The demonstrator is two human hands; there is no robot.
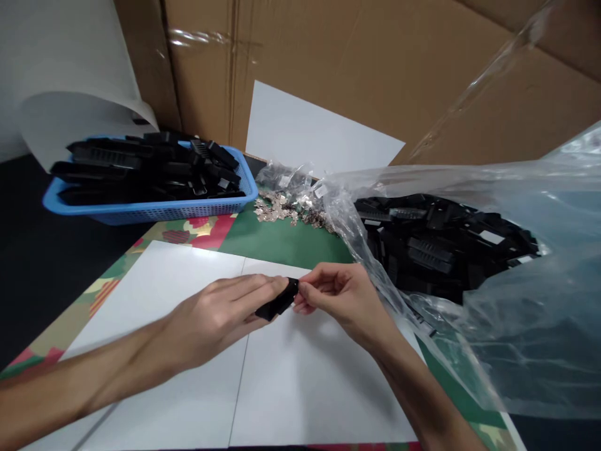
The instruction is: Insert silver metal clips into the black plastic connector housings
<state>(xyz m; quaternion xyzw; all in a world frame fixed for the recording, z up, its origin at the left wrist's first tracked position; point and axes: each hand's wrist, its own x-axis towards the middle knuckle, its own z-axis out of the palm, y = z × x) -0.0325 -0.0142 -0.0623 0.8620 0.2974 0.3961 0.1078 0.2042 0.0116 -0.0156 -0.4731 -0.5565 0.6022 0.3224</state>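
My left hand (230,307) is closed around a small black plastic part (278,303), held above the white sheets (197,376). At the part's right end, the thumb and fingers of my right hand (333,294) are pinched together. Whatever sits between those fingertips is hidden or too small to make out. Beyond the hands lies a loose pile of small shiny metal pieces (275,208). Many similar black parts fill a blue plastic basket (173,212) at the back left.
On the right, a large clear plastic bag (530,338) spreads open with more black parts (436,244) inside. A cardboard wall (319,50) closes off the back, with a white sheet (314,128) leaning on it. Patterned green and red paper (282,241) lies under the white sheets.
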